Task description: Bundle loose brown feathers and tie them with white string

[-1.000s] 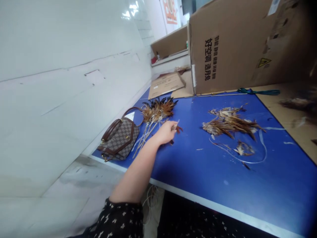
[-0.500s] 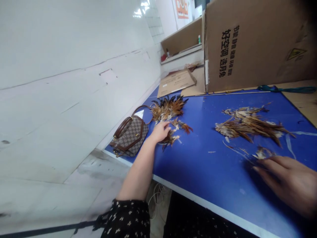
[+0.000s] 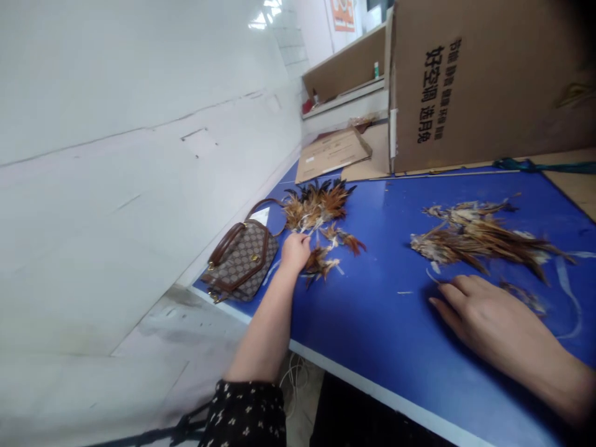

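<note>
My left hand (image 3: pixel 295 251) is at the left end of the blue table, thumb and fingers pinched together at the near edge of a brown and black feather bunch (image 3: pixel 316 208). What the pinch holds is too small to make out. Beside it lie a small feather tuft (image 3: pixel 319 264) and another with reddish tips (image 3: pixel 344 238). My right hand (image 3: pixel 479 316) hovers low over the table at the right, thumb and forefinger apart, fingertips close to a thin pale strip (image 3: pixel 432 275). Beyond it lies a larger pile of long brown feathers (image 3: pixel 479 236). A small feather piece (image 3: pixel 524 297) is partly hidden behind this hand.
A brown patterned handbag (image 3: pixel 246 257) stands left of my left hand, against the white wall. A large cardboard box (image 3: pixel 488 81) and flat cardboard (image 3: pixel 330 155) border the back. A pale ribbon (image 3: pixel 568 292) curls at the right, and a green cord (image 3: pixel 540 166) lies by the box.
My right hand has moved left and come further into view, now covering part of the thin strip. My left hand has drawn slightly left and down, uncovering the small tuft.
</note>
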A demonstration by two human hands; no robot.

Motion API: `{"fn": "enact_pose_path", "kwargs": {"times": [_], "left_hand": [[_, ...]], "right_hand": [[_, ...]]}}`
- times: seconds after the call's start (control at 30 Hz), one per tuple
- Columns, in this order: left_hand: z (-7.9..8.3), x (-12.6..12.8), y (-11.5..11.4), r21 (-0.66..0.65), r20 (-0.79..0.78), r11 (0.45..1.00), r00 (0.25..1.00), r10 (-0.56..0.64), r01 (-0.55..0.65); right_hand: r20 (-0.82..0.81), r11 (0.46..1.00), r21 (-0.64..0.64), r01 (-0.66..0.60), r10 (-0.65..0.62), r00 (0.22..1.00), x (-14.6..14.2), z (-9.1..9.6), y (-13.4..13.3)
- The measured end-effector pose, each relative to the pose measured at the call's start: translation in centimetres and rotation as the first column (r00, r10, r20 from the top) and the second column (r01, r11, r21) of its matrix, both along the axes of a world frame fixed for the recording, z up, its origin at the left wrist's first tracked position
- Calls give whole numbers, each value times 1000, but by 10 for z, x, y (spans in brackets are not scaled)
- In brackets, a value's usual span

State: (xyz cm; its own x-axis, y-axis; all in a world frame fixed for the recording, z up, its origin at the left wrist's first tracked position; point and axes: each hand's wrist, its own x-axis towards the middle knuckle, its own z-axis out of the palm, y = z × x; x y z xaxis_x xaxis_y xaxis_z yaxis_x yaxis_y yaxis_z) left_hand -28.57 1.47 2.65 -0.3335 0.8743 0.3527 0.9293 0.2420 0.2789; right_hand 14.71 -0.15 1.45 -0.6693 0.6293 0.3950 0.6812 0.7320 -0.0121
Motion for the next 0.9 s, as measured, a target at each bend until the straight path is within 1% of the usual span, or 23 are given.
{"fn": "enact_pose_path", "kwargs": {"times": [0.07, 0.13, 0.17, 0.2, 0.23, 0.3, 0.43, 0.5, 0.6, 0.7, 0.77, 0.8, 0.83, 0.9], "left_hand": [[1, 5, -3, 29, -6, 999, 1000, -18, 18], [4, 14, -7, 70, -8, 997, 999, -45, 45], [7, 20, -9, 108, -15, 992, 998, -67, 68], [11, 28, -12, 192, -34, 975, 994, -108, 113], [15, 37, -14, 257, -47, 952, 986, -160, 167], [23, 60, -19, 346, -53, 898, 962, -269, 271], [34, 118, -26, 425, -53, 782, 875, -481, 456], [37, 146, -26, 426, -58, 725, 816, -575, 541], [39, 184, -25, 454, -36, 675, 768, -639, 582], [38, 211, -20, 470, -18, 630, 721, -693, 618], [35, 221, -13, 470, -8, 613, 698, -716, 635], [33, 224, -9, 465, -1, 614, 694, -720, 638], [30, 226, -4, 452, 5, 621, 695, -719, 640], [24, 228, 7, 393, 4, 656, 712, -702, 645]], "right_hand": [[81, 999, -1, 40, -40, 996, 5, -4, 1], [90, 998, -32, 63, -60, 994, 7, -6, -1], [91, 997, -50, 63, -58, 994, 7, -6, -2], [87, 996, -66, 65, -59, 994, 7, -5, -3], [77, 995, -79, 64, -58, 995, 7, -4, -4], [47, 994, -90, 65, -61, 997, 10, 1, -6], [2, 989, -82, 125, -125, 992, 18, 12, -4], [22, 984, -85, 155, -154, 988, 19, 13, -1], [85, 984, -113, 141, -132, 988, 13, 9, 3], [95, 986, -122, 111, -100, 990, 6, 5, 3], [32, 988, -112, 102, -99, 995, 9, 7, 1], [-12, 989, -110, 96, -98, 995, 13, 10, 0], [-54, 990, -109, 94, -101, 993, 19, 15, -2], [-118, 986, -115, 120, -134, 984, 41, 28, -5]]}}
